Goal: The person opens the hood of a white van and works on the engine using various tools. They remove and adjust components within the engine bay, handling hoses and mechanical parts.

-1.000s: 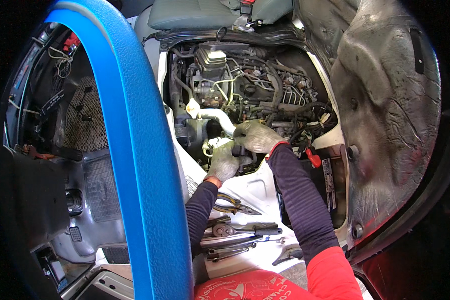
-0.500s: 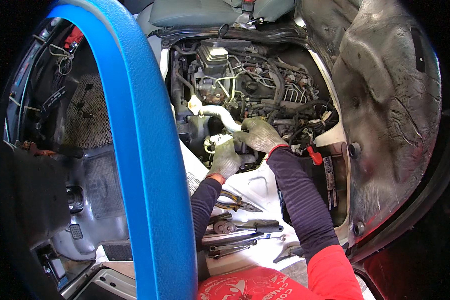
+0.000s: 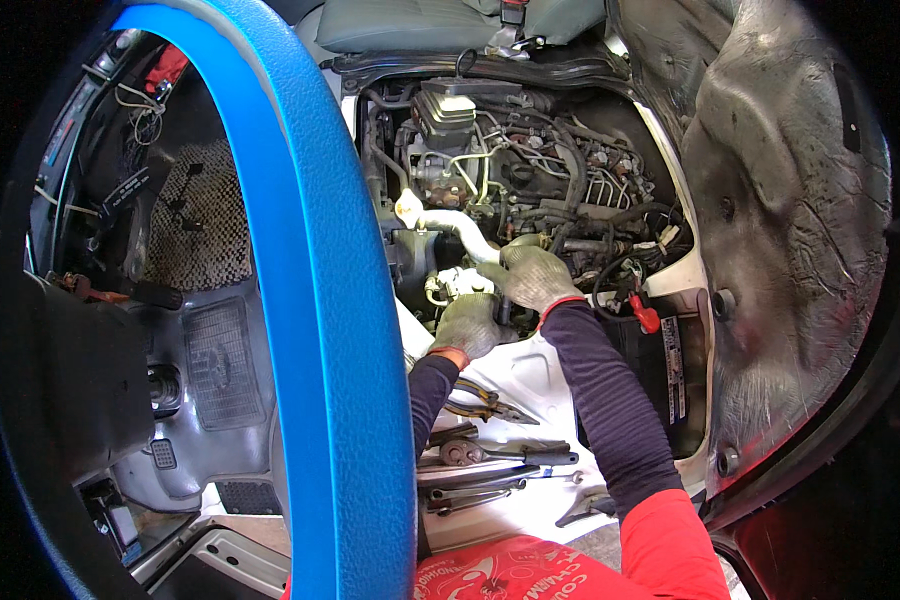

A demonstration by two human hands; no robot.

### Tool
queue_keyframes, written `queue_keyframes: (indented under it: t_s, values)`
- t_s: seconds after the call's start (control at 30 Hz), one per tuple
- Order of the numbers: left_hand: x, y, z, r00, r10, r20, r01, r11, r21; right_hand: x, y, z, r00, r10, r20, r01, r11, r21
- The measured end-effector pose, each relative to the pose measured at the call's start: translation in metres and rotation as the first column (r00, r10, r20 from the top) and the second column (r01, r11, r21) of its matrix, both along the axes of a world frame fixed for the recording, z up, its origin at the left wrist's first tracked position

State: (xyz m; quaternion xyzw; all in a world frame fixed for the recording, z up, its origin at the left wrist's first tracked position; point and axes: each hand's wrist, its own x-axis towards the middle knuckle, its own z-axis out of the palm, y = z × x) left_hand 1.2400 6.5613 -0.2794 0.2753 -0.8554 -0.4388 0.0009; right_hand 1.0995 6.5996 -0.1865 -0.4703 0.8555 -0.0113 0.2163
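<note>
In the open engine bay, my left hand (image 3: 468, 322), in a grey glove, is closed at a pale metal fitting (image 3: 462, 282) with small hoses; its fingertips are partly hidden. My right hand (image 3: 532, 275), gloved alike, has curled fingers at the lower end of a pale curved pipe (image 3: 462, 228); what they grip there is unclear. Dark hoses and thin metal lines cross the engine (image 3: 540, 160) behind both hands. Below my hands, on a white panel (image 3: 530, 380), lie pliers (image 3: 495, 408), a ratchet (image 3: 462, 453), several wrenches (image 3: 475, 492) and another tool (image 3: 580, 510).
A big blue padded cover (image 3: 340, 300) rises along the left, beside the footwell (image 3: 210, 360). An upturned cover with dark lining (image 3: 780, 250) stands at the right. A grey seat (image 3: 400, 25) is behind the engine bay. A red terminal cap (image 3: 642, 312) sits right of my right hand.
The whole scene has shifted rightward in the picture as the camera moved. My hands remain at about the same spots on the engine, with only slight finger movement.
</note>
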Motion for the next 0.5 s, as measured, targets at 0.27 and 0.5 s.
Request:
queue_keyframes:
  t_s: [0.27,0.5]
  values:
    - [0.001,-0.002,0.002,0.994,-0.1,-0.047,0.102,0.994,0.027,-0.023,0.01,0.002,0.913,0.145,0.381,-0.114,0.988,-0.104]
    - [-0.001,0.004,0.009,0.996,-0.079,0.05,0.081,0.996,-0.045,-0.004,0.02,-0.026,0.957,-0.086,0.278,0.198,0.892,-0.407]
